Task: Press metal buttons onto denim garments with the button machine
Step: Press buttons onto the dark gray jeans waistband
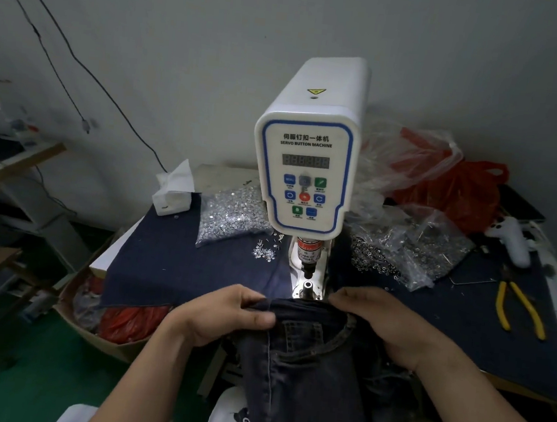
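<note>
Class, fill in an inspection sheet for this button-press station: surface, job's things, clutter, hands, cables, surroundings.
Surface: table covered in dark blue cloth.
Job's things: servo button machine, display unlit; lower die bare; jeans waistband held just short of the die; bags of metal buttons and, some spilled loose.
Clutter: tissue box, yellow-handled pliers, red plastic bag, white tool.
Hands: left hand and right hand both grip the waistband.
Cables: black wires hanging along the wall.
Surroundings: grey wall, green floor, cardboard box beside the table.
</note>
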